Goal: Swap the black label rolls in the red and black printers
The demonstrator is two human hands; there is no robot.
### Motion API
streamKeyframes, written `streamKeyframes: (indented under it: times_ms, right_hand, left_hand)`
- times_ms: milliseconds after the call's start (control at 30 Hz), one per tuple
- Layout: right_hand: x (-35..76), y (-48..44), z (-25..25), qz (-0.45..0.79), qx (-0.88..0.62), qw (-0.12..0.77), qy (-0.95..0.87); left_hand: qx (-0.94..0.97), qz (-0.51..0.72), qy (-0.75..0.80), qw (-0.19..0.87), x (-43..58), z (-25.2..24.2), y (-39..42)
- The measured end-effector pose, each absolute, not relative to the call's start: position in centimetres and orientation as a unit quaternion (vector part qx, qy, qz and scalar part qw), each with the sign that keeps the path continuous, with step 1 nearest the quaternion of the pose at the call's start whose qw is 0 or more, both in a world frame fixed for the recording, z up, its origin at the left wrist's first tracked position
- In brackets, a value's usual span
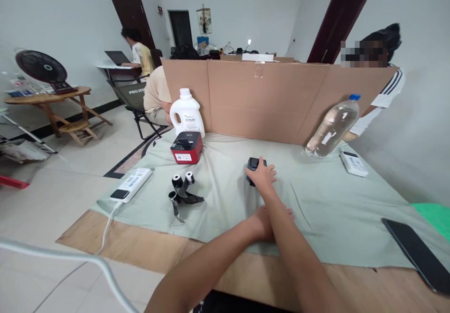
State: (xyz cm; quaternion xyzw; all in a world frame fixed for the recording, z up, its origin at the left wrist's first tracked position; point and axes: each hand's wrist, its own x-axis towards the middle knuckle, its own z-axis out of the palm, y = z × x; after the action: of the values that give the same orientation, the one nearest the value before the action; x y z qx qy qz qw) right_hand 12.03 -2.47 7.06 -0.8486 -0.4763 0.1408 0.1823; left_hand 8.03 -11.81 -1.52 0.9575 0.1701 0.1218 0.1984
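My right hand (264, 176) rests on a small black boxy device (252, 164), thumb at its left side and fingers over its right part, some spread. The hand covers much of the device, so its exact kind is unclear. My left hand (265, 221) lies low on the cloth beneath my right forearm, which crosses over it. Its fingertips show to the right of that forearm, stretched out, with nothing visible in them. Left of the hands lie several small rolls (177, 180) with loose dark strips. Behind them stands a red and black box-shaped device (187, 148) with a label.
A white jug (186, 116) and a leaning clear bottle (332, 127) stand before a cardboard panel (263, 102). White power strips (131, 185) lie at both sides of the green cloth (225, 200). A phone (416, 254) lies at right. Other people sit beyond the panel.
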Motion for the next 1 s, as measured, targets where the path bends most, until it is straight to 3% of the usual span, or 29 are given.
streamKeyframes:
  times_ms: [200, 400, 633, 1000]
  right_hand:
    - [16.0, -2.5, 6.6, 0.215, -0.795, 0.222, -0.522]
    - [21.1, -2.7, 3.2, 0.274, -0.655, 0.372, -0.598]
    - [20.3, -3.3, -0.9, 0.167, -0.628, 0.404, -0.644]
    - [19.1, -5.0, 0.0, 0.104, -0.616, 0.476, -0.618]
  left_hand:
    - [0.946, 0.196, 0.18, 0.186, 7.0, -0.4, -11.8]
    - [0.726, 0.473, 0.428, 0.256, 3.6, 2.7, -8.6]
    - [0.71, 0.349, 0.531, 0.305, 2.7, 1.2, -5.9]
    - [0.696, 0.371, 0.543, 0.29, 2.7, 1.4, -6.3]
